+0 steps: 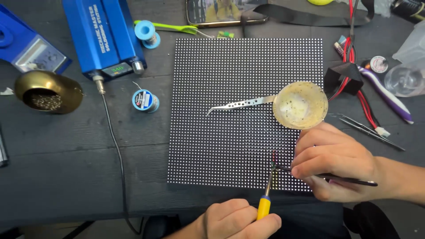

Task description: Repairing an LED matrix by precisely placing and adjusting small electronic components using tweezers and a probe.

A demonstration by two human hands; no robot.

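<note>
A square black panel covered in a grid of tiny white dots (212, 79) lies flat on the dark table. My left hand (239, 220) grips a soldering iron with a yellow handle (264, 204); its tip touches the panel near the lower right. My right hand (332, 161) pinches dark tweezers (336, 178) whose points meet the iron's tip at a small lit spot (273, 164). A round tin of yellowish flux (300, 105) sits on the panel above my right hand. Curved silver tweezers (241, 104) lie on the panel beside it.
A blue soldering station (104, 35) stands at the back left, its cable (116, 155) running off the front edge. A brass tip-cleaner bowl (48, 91), two solder spools (145, 100) (146, 32), a phone (226, 11), red wires (352, 48), a toothbrush (387, 95) and thin tweezers (369, 129) surround the panel.
</note>
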